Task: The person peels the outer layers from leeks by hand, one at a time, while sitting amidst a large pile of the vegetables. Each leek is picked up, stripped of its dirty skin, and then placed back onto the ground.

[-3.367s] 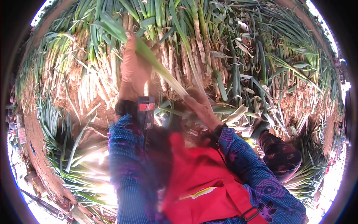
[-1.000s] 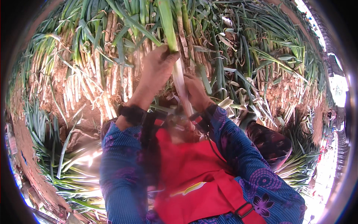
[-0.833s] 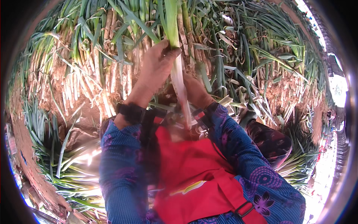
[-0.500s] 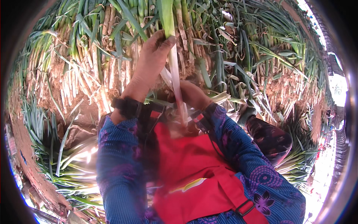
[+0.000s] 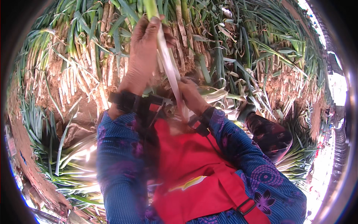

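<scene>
My left hand (image 5: 141, 56) is closed around a long green onion (image 5: 170, 71), near where its white shank turns into green leaf. The stalk slants down and slightly right toward my chest, its lower end smeared against the red apron. My right hand (image 5: 192, 95) is curled against the lower part of the white shank. Its fingertips are partly hidden, so whether they also pinch a loose skin is unclear. A dark watch (image 5: 125, 101) sits on my left wrist.
Rows of green onions with roots on lie beyond my hands, on the left (image 5: 71, 71) and right (image 5: 283, 71). Loose peeled leaves (image 5: 218, 96) lie by my right hand. A pile of pale stalks (image 5: 80, 160) is at the lower left. A dark patterned knee (image 5: 270, 136) is at the right.
My left hand has moved up and left with the green onion, which now leans more. My right hand has shifted slightly, and its fingers show more clearly beside the shank.
</scene>
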`<state>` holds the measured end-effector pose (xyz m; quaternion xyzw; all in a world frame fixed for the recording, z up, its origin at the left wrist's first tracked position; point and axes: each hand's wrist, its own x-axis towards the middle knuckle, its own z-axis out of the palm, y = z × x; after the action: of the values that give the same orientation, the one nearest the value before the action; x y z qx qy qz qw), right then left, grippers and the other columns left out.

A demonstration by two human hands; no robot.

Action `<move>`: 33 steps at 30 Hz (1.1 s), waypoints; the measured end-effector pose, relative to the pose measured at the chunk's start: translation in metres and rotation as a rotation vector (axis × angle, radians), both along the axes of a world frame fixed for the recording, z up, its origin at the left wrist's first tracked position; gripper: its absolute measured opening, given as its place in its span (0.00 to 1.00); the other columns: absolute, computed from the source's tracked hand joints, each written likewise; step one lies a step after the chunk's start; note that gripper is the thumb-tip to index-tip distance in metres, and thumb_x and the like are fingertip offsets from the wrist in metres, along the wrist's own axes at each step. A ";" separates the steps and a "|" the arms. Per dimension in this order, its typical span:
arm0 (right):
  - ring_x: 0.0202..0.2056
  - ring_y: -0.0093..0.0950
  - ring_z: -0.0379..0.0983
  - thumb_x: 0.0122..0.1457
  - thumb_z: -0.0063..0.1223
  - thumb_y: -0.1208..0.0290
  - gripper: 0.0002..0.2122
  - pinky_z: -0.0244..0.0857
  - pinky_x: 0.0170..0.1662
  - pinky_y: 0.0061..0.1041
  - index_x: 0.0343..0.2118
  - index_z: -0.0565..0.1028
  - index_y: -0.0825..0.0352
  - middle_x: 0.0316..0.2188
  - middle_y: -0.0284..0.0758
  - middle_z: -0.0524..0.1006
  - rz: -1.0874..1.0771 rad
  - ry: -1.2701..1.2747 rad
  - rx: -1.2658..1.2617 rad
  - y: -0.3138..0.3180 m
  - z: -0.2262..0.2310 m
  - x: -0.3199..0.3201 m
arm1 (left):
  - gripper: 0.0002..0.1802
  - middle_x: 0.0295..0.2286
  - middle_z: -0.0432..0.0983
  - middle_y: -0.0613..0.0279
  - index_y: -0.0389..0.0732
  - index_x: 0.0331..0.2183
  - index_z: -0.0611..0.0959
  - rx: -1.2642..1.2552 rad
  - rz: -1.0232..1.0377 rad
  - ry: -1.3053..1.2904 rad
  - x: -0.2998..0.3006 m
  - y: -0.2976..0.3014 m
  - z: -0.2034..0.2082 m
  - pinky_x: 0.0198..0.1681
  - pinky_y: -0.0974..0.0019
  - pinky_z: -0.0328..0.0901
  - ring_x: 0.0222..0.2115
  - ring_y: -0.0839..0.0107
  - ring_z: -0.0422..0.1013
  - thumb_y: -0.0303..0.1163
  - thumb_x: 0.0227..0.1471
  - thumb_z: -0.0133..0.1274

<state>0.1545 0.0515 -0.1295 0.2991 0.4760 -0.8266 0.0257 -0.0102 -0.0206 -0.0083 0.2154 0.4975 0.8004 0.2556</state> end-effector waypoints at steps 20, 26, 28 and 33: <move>0.28 0.27 0.67 0.63 0.42 0.67 0.08 0.64 0.39 0.31 0.39 0.68 0.65 0.24 0.30 0.66 -0.477 0.378 -0.328 0.028 0.109 0.085 | 0.16 0.20 0.61 0.64 0.41 0.31 0.69 0.033 0.407 -0.565 -0.075 -0.012 -0.050 0.20 0.68 0.56 0.17 0.72 0.57 0.43 0.63 0.35; 0.25 0.23 0.60 0.64 0.40 0.68 0.08 0.59 0.35 0.26 0.39 0.68 0.66 0.22 0.28 0.61 -0.513 0.456 -0.449 0.012 0.161 0.114 | 0.15 0.20 0.61 0.63 0.42 0.30 0.66 0.032 0.351 -0.786 -0.087 -0.011 -0.081 0.17 0.69 0.58 0.17 0.72 0.59 0.43 0.62 0.37; 0.24 0.22 0.59 0.64 0.39 0.68 0.08 0.59 0.32 0.25 0.38 0.68 0.67 0.22 0.27 0.60 -0.472 0.514 -0.567 0.019 0.177 0.130 | 0.15 0.20 0.61 0.63 0.42 0.30 0.66 0.052 0.356 -0.850 -0.095 -0.016 -0.094 0.17 0.69 0.58 0.17 0.72 0.59 0.43 0.62 0.36; 0.18 0.18 0.56 0.63 0.39 0.71 0.06 0.56 0.22 0.21 0.38 0.66 0.67 0.21 0.25 0.59 -0.479 0.648 -0.329 0.058 0.200 0.183 | 0.13 0.20 0.60 0.63 0.42 0.31 0.65 0.094 0.386 -0.775 -0.119 -0.041 -0.101 0.17 0.69 0.58 0.16 0.71 0.59 0.41 0.61 0.38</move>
<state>0.3379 0.1099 0.0702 0.1182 0.2384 -0.9253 -0.2701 -0.1289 -0.0615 -0.1091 -0.1865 0.3588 0.8771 0.2591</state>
